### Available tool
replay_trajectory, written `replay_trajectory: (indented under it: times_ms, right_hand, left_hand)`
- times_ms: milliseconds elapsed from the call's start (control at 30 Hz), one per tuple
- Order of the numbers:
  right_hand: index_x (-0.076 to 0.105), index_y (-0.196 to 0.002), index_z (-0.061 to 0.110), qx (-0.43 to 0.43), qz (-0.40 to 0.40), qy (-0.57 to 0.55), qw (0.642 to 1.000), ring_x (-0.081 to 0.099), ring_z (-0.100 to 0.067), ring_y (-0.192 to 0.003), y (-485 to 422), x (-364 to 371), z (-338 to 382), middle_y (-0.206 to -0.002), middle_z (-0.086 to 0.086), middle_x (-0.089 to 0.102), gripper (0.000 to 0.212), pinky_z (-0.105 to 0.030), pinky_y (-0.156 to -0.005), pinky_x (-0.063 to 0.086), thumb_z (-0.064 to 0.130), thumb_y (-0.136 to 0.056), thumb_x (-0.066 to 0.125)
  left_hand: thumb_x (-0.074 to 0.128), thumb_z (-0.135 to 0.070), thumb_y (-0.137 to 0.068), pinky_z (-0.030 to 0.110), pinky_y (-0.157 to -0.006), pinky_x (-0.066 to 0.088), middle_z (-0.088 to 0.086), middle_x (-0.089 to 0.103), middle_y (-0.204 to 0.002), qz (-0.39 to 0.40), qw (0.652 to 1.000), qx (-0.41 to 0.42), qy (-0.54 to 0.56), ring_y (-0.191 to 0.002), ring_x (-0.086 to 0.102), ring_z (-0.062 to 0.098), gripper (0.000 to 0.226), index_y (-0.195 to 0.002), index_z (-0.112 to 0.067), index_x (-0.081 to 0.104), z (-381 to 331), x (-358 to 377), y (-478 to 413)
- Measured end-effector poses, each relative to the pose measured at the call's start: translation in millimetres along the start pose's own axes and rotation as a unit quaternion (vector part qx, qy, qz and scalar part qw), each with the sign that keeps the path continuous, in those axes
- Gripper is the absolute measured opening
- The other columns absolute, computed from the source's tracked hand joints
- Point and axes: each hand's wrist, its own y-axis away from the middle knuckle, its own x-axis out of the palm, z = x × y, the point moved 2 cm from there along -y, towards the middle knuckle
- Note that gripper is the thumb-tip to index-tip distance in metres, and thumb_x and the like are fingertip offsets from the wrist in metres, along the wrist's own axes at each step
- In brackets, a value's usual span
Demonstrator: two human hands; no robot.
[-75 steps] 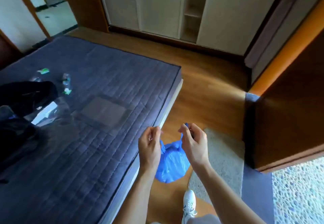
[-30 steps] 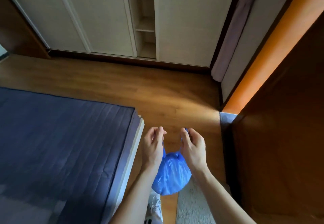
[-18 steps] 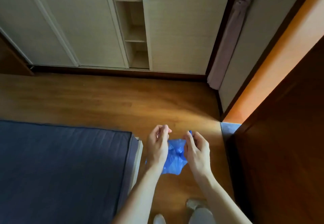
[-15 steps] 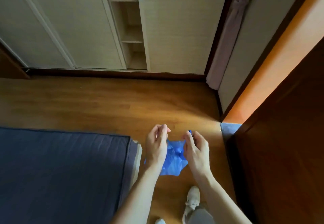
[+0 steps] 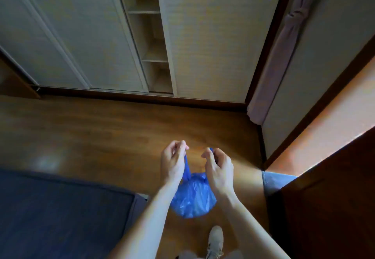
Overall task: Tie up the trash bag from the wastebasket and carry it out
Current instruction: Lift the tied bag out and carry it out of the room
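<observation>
One blue bag (image 5: 192, 200) hangs in the air below and between the two hands, above the wooden floor (image 5: 101, 133). The left hand (image 5: 172, 161) pinches one strip of the bag's top between closed fingers; the right hand (image 5: 218, 166) is curled tight around the other strip. One bed (image 5: 60, 214) lies to the left, and one shoe (image 5: 215, 240) shows below the bag.

The blue plastic trash bag (image 5: 192, 200) was suspended clear of the wooden floor. Its lower body was rounded, bulged and crinkled. Its top was divided into two thin strips, drawn upward and apart: one was pinched at the left, one at the right.
</observation>
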Motion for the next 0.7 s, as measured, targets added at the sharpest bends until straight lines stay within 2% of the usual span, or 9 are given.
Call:
replay_trajectory:
  times_ms: [67, 133, 200, 300, 367, 500, 600, 700]
  right_hand:
    - [0.064, -0.068, 0.021, 0.011, -0.009, 0.011, 1.0, 0.047, -0.007, -0.047, -33.6, -0.1, 6.1, -0.045, 0.008, 0.051, 0.032, -0.033, -0.057, 0.042, 0.03, -0.097, 0.051]
    - [0.055, -0.064, 0.019, 0.025, -0.044, 0.009, 0.999, 0.047, -0.006, -0.048, -60.6, -0.6, 10.5, -0.045, 0.006, 0.047, 0.035, -0.029, -0.057, 0.038, 0.03, -0.097, 0.051]
    - [0.051, -0.068, 0.015, 0.028, -0.061, 0.008, 0.998, 0.049, -0.008, -0.053, -81.1, 1.2, 11.9, -0.052, 0.003, 0.05, 0.033, -0.025, -0.057, 0.037, 0.029, -0.098, 0.05]
    - [0.052, -0.074, 0.008, 0.018, -0.065, 0.007, 0.998, 0.049, -0.018, -0.058, -109.7, 8.3, 11.0, -0.059, -0.001, 0.054, 0.031, -0.033, -0.061, 0.04, 0.027, -0.098, 0.049]
    - [0.048, -0.071, 0.005, 0.018, -0.062, 0.01, 0.998, 0.043, -0.017, -0.054, -129.7, 19.0, 10.9, -0.055, 0.0, 0.048, 0.034, -0.037, -0.06, 0.038, 0.026, -0.098, 0.049]
    - [0.036, -0.061, 0.012, 0.012, -0.028, 0.015, 0.999, 0.034, -0.014, -0.048, -162.9, 49.6, 18.1, -0.046, 0.003, 0.038, 0.041, -0.032, -0.052, 0.032, 0.025, -0.097, 0.051]
    - [0.04, -0.061, 0.011, 0.008, 0.003, 0.01, 1.0, 0.035, -0.013, -0.046, -192.0, 82.7, 23.0, -0.047, 0.003, 0.039, 0.04, -0.029, -0.051, 0.032, 0.024, -0.097, 0.052]
    - [0.044, -0.063, 0.006, -0.005, 0.018, 0.022, 1.0, 0.039, -0.011, -0.046, -225.2, 126.4, 31.4, -0.048, 0.002, 0.042, 0.038, -0.023, -0.048, 0.032, 0.022, -0.097, 0.051]
  left_hand:
    - [0.056, -0.034, -0.085, 0.034, -0.075, 0.044, -0.005, 0.058, -0.066, -0.02, 1.0, 0.004, 0.006, -0.07, 0.053, 0.01, 0.024, -0.063, -0.028, 0.065, -3.2, 15.7, -24.4]
    - [0.056, -0.033, -0.084, 0.033, -0.077, 0.045, -0.007, 0.06, -0.067, -0.033, 0.999, -0.008, 0.015, -0.07, 0.055, 0.009, 0.023, -0.066, -0.027, 0.069, -2.5, 27.7, -41.9]
    - [0.057, -0.032, -0.084, 0.03, -0.07, 0.045, -0.01, 0.057, -0.061, -0.045, 0.999, -0.015, 0.024, -0.063, 0.052, 0.005, 0.022, -0.068, -0.026, 0.072, -2.0, 35.2, -56.1]
    - [0.056, -0.031, -0.084, 0.026, -0.056, 0.037, -0.011, 0.05, -0.052, -0.056, 0.998, -0.013, 0.034, -0.052, 0.043, 0.005, 0.024, -0.068, -0.02, 0.068, -0.8, 42.8, -81.5]
    - [0.055, -0.032, -0.084, 0.024, -0.054, 0.035, -0.012, 0.052, -0.051, -0.063, 0.997, -0.024, 0.04, -0.05, 0.042, 0.003, 0.024, -0.066, -0.022, 0.067, 4.7, 44.4, -102.8]
    - [0.056, -0.033, -0.083, 0.02, -0.058, 0.04, -0.012, 0.058, -0.056, -0.079, 0.996, -0.034, 0.036, -0.054, 0.05, 0.0, 0.024, -0.063, -0.028, 0.068, 14.5, 39.6, -142.9]
    - [0.056, -0.035, -0.083, 0.018, -0.061, 0.044, -0.011, 0.06, -0.057, -0.094, 0.994, -0.034, 0.038, -0.057, 0.054, -0.001, 0.024, -0.063, -0.028, 0.068, 20.0, 29.4, -182.6]
    - [0.057, -0.047, -0.079, 0.027, -0.072, 0.046, -0.013, 0.063, -0.061, -0.112, 0.992, -0.037, 0.037, -0.064, 0.058, 0.0, 0.024, -0.065, -0.032, 0.069, 29.8, 10.7, -235.3]
